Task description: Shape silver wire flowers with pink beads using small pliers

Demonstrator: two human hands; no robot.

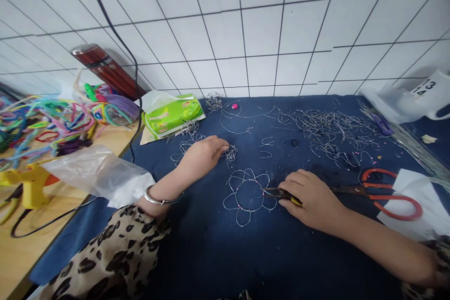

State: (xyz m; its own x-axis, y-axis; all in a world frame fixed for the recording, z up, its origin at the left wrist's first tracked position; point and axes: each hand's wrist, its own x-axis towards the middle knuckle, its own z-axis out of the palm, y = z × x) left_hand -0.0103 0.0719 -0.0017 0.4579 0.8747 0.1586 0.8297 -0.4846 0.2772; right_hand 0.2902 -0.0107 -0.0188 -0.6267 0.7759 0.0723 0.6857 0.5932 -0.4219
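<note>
head view: wire flower, a thin wire ring with looped petals and small pink beads, lies flat on the dark blue cloth; it's the landmark here. right hand is just right of the flower, fingers curled closed around pliers with a bit of yellow on the handle; plier tips reach the flower's right edge, can't tell if they bite the wire. left hand is up and left of the flower, palm down, fingers bent and close together, tips at a small tangled wire clump; can't tell if it pinches a strand. silver bracelet on the left wrist, leopard-print sleeve below it. beyond the flower: two short bent wire pieces, and farther, a pink blob. beyond and right of the flower: big heap of loose wire, then a white mug. right of the flower, past the right hand: orange-handled scissors, partly over white paper. beyond and left of the flower: green tissue pack, red thermos. far left of the flower: colorful fuzzy stems, clear plastic bag, yellow glue gun.
</note>
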